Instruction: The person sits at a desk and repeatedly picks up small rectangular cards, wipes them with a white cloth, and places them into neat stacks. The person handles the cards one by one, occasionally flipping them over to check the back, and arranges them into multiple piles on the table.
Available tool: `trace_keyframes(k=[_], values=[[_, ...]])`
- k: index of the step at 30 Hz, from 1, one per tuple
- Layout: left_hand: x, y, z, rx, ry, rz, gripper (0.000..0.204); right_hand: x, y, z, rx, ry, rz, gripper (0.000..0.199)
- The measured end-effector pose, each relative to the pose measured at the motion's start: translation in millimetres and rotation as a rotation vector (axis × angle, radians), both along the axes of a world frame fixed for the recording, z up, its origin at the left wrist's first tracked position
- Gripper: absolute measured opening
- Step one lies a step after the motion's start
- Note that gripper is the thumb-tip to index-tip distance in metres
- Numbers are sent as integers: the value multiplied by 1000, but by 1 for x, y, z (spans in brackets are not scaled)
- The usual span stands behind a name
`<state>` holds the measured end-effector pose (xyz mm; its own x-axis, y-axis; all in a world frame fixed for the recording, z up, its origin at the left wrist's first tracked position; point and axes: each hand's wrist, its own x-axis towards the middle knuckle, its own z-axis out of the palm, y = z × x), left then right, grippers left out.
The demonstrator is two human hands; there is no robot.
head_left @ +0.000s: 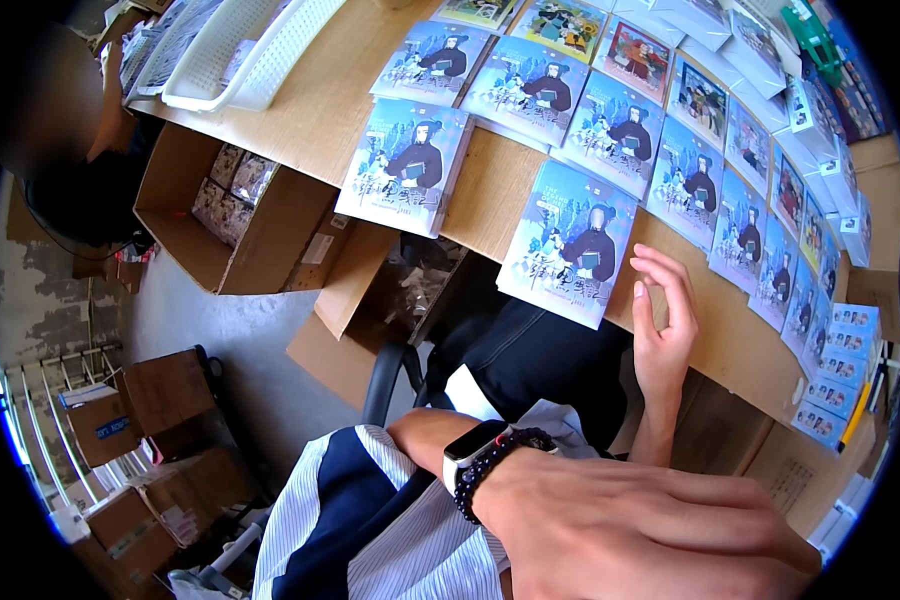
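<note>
My left hand (pixel 660 520) is large in the foreground, back toward me, crossing to the right above my lap. A watch (pixel 478 442) and a dark beaded bracelet are on its wrist; its fingertips are out of sight. Farther off, my right hand (pixel 662 325) is open and holds nothing, thumb apart from its bent fingers. It hovers beside a small stack of light-blue booklets (pixel 568 240) whose cover shows a black-robed figure. That stack juts past the table's front edge. Another such stack (pixel 405 165) lies to its left, also over the edge.
On the wooden table (pixel 310 110), rows of similar booklet stacks (pixel 610 130) run to the right. A white plastic basket (pixel 255 60) stands at the back left. Below are open cardboard boxes (pixel 195 225). Another person's arm (pixel 110 130) shows at far left. White packs (pixel 750 60) line the back right.
</note>
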<state>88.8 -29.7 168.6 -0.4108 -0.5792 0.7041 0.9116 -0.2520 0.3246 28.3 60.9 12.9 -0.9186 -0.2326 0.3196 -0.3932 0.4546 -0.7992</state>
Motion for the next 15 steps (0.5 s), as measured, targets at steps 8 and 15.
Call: trace_keyframes(k=[8,15], values=[[-34,-24,-41,-434,273,154,18,-1,4,-9,-8,-49,-34,32],[-27,-95,-97,-1223,-944,209,51,9,-4,-15,-20,-130,-34,58]])
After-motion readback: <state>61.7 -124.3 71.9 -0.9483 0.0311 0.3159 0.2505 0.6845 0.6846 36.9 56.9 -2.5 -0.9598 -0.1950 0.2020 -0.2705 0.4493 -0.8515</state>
